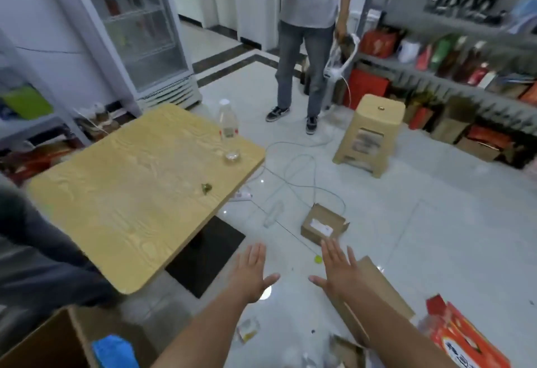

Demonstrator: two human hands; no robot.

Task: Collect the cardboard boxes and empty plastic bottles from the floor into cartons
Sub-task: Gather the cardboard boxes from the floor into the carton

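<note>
Left hand (252, 273): flat, fingers spread, palm down, nothing held; raised over bare floor tile, apparently in readiness rather than mid-grasp.

Right hand (338, 268): likewise flat and unloaded, fingertips reaching toward the small cardboard box (323, 223), not touching it; likely the nearer target.

Small cardboard box: on the floor just beyond the right hand, flaps open, white label on top; beside the white cable (302, 170) looping across the tile, so lifting calls for care against snagging.

Plastic bottle on the floor (273, 214): clear, lying on its side, near the table's corner and just left of the small box; contents hard to judge, seemingly empty.

Flattened cardboard (374, 289): lying on the floor under and right of the right forearm, close at hand.

Red printed box (467, 338): lower right edge, partly cut off.

Brown carton (43, 341): lower left, open, something blue inside; presumably the receptacle, kept within reach.

Upright bottle (228, 123): on the wooden table (130, 187), not on the floor, so perhaps outside the task.

Plastic stool (369, 132), glass-door fridge (139, 33), standing person (308, 18): background, well apart from the hands.

Collection judged at an early stage.
</note>
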